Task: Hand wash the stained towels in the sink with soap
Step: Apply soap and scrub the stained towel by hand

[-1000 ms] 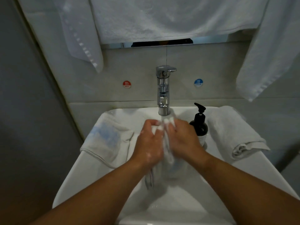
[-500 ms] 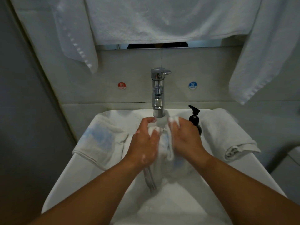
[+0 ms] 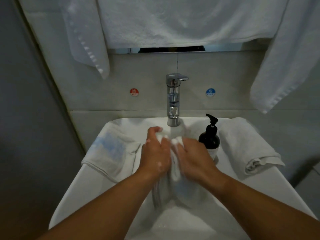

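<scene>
There is just the one camera, worn on the person's head. It looks forward and steeply down along both forearms. It sits close above the sink (image 3: 83,193), so the left grip (image 3: 154,153) and the right grip (image 3: 194,158), both holding the wet towel (image 3: 174,170), fall a little below mid-frame. Beyond the grips the tap (image 3: 173,101) stands on the centre line. Farther up, the wide lens takes in the wall and the hanging towels (image 3: 173,23). Straight lines bow near the frame's edges.
</scene>
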{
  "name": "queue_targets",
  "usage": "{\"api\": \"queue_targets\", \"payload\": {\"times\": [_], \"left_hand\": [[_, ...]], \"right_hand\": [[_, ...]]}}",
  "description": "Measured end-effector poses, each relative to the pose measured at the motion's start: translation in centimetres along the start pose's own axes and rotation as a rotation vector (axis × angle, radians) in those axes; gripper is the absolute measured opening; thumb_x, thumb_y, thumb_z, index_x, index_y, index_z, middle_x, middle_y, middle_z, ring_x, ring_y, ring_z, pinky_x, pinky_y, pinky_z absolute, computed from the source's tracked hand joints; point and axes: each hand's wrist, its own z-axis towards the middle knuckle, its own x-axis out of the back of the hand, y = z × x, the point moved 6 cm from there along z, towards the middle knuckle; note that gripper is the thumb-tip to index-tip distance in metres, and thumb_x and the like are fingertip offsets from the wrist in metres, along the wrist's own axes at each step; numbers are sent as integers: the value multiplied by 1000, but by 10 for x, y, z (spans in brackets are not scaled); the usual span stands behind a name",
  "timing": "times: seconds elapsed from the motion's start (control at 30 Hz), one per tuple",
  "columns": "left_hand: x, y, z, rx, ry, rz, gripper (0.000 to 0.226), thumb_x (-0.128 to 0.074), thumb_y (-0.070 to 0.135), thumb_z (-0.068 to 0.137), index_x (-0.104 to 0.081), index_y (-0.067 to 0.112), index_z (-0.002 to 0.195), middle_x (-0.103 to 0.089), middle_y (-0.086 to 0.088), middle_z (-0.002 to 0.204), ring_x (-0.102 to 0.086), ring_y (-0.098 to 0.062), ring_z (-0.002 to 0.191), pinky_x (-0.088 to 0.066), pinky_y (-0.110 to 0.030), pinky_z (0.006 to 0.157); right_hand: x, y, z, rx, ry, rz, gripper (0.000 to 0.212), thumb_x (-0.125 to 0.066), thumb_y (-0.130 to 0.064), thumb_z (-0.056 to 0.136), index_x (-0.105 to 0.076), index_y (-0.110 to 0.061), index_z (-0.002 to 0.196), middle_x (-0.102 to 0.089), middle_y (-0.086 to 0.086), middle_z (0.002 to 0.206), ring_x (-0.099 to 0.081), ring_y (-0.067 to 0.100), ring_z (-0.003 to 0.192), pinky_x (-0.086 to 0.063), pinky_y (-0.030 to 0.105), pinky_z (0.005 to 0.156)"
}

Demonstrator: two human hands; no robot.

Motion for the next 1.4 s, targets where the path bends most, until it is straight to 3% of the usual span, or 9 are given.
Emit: {"api": "queue_targets", "payload": {"times": [0.2, 0.4, 0.57, 0.73, 0.87, 1.03, 1.13, 1.27, 1.4], "left_hand": [[1, 15, -15, -143, -95, -55, 18, -47, 26, 105, -53, 28, 122, -66, 9, 103, -63, -2, 93, -53, -25, 83], [7, -14, 8, 74, 17, 15, 17, -46, 35, 101, -49, 34, 117, -68, -3, 104, -66, -27, 99, -54, -47, 92], [-1, 11, -11, -148, -103, -64, 14, -47, 28, 104, -54, 29, 117, -66, 9, 105, -64, -11, 96, -54, -36, 87], [9, 4, 3, -37, 51, -48, 13, -44, 35, 101, -52, 31, 110, -64, 8, 97, -65, -21, 94, -54, -44, 88], [3, 8, -8, -90, -82, -64, 11, -43, 27, 105, -53, 29, 110, -66, 5, 100, -65, -15, 94, -56, -42, 86], [4, 11, -3, -83, -4, -131, 10, -49, 21, 103, -55, 28, 107, -64, 9, 99, -63, -10, 88, -55, -40, 84], [10, -3, 2, 3, 39, 7, 10, -45, 23, 104, -53, 27, 109, -66, 5, 99, -63, -20, 95, -53, -43, 90], [3, 9, -8, -153, -130, -66, 10, -47, 22, 105, -55, 26, 107, -65, 8, 99, -63, -5, 88, -53, -26, 81], [5, 7, 2, -151, 8, -140, 6, -51, 23, 101, -55, 27, 103, -64, 10, 97, -63, -5, 88, -53, -28, 82]], "right_hand": [[18, 0, 15, -45, 143, 61, 37, -39, -35, 106, -63, -12, 89, -70, 11, 90, -66, 31, 86, -49, 38, 76], [-1, -15, -9, 139, 17, 30, 35, -45, -37, 105, -63, -14, 84, -69, 9, 85, -62, 29, 79, -46, 41, 72], [16, 0, 16, -35, 153, -43, 34, -40, -32, 107, -60, -11, 89, -69, 14, 94, -63, 33, 86, -44, 38, 74], [2, -9, -6, 74, 58, 15, 34, -44, -34, 106, -64, -12, 89, -69, 13, 90, -63, 33, 85, -50, 44, 78], [16, -13, 5, 37, 202, 82, 32, -44, -31, 106, -62, -11, 90, -68, 10, 87, -63, 30, 80, -47, 40, 72], [9, -1, 1, -45, -1, -112, 37, -38, -35, 107, -63, -13, 92, -70, 14, 101, -63, 35, 96, -45, 38, 80], [3, -19, -10, 114, 45, 17, 33, -46, -33, 105, -61, -15, 82, -69, 8, 84, -62, 29, 80, -48, 43, 74], [18, -7, 8, -13, 175, 52, 32, -42, -30, 106, -60, -11, 87, -67, 11, 88, -62, 29, 82, -45, 38, 73], [8, 0, 2, -38, 8, -71, 40, -39, -35, 107, -65, -9, 92, -70, 15, 98, -64, 34, 94, -49, 41, 82]]}}
